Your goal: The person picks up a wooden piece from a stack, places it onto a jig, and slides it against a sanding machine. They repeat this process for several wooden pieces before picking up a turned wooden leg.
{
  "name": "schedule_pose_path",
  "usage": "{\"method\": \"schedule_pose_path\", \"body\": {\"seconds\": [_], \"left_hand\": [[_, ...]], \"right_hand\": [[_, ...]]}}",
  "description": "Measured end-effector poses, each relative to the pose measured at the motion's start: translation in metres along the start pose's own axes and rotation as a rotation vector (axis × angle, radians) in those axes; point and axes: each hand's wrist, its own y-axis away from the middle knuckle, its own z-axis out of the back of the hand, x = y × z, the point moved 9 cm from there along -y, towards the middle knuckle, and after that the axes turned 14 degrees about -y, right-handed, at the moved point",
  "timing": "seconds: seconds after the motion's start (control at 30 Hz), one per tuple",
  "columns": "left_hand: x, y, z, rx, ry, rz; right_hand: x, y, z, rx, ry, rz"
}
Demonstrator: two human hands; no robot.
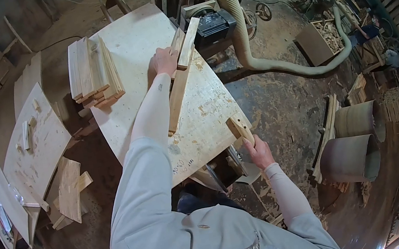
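Observation:
My left hand (pixel 166 61) is closed at the left side of a short wooden piece (pixel 177 40), beside a pale wooden block (pixel 189 42). A long wooden strip (pixel 178 99) runs from there toward me across the pale tabletop (pixel 131 36). At the near right corner of the table, my right hand (pixel 259 152) grips a small wooden block (pixel 239 127) with dark holes in it. A stack of boards (pixel 93 71) lies on the table's left side. Close to the far end of the strip is a black motor (pixel 212 26).
A ribbed hose (pixel 273 65) curves over the floor to the right. Two large drums (pixel 349 159) stand at the lower right. Sheets (pixel 38 142) with small wood pieces are at the left, near loose boards (pixel 70 189). Another person (pixel 368 32) is at the far right.

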Motion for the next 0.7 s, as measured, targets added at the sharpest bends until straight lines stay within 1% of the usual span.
{"method": "schedule_pose_path", "body": {"seconds": [0.03, 0.07, 0.13, 0.17, 0.23, 0.27, 0.33, 0.37, 0.43, 0.47, 0.53, 0.57, 0.63, 0.7], "left_hand": [[0.001, 0.001, 0.005, -0.020, 0.063, 0.006], [0.003, 0.000, 0.009, -0.019, 0.061, 0.007], [0.004, -0.006, 0.005, 0.010, 0.240, -0.055], [0.006, -0.007, 0.003, 0.013, 0.238, -0.054], [-0.004, 0.001, 0.035, -0.247, 0.022, -0.143], [-0.005, 0.004, 0.040, -0.245, 0.020, -0.140], [-0.013, 0.009, 0.042, -0.180, -0.085, -0.235], [-0.011, 0.014, 0.046, -0.176, -0.094, -0.231], [-0.001, 0.026, 0.049, -0.124, 0.072, -0.153], [0.004, 0.038, 0.051, -0.114, 0.061, -0.160], [0.037, 0.057, 0.036, 0.041, -0.112, 0.075], [0.037, 0.061, 0.031, 0.052, -0.119, 0.069], [0.041, 0.069, 0.019, 0.108, 0.004, 0.064], [0.041, 0.065, 0.010, 0.090, 0.022, 0.060]], "right_hand": [[0.002, 0.001, 0.003, 0.000, 0.000, -0.002], [0.004, 0.002, 0.004, 0.006, -0.018, -0.008], [0.011, 0.001, 0.002, 0.013, -0.041, -0.013], [0.012, 0.002, 0.003, 0.020, -0.036, -0.020], [0.013, 0.004, 0.006, 0.030, -0.032, -0.028], [0.013, 0.004, 0.006, 0.042, -0.049, -0.035], [0.013, 0.001, 0.006, 0.061, -0.070, -0.038], [0.012, 0.001, 0.007, 0.064, -0.069, -0.043], [0.010, 0.000, 0.007, 0.074, -0.083, -0.055], [0.011, 0.000, 0.008, 0.066, -0.081, -0.047], [0.009, 0.001, 0.010, 0.055, -0.088, -0.055], [0.010, -0.001, 0.010, 0.058, -0.072, -0.049], [0.014, 0.001, 0.010, 0.074, -0.057, -0.049], [0.021, 0.001, 0.012, 0.075, -0.088, -0.054]]}}
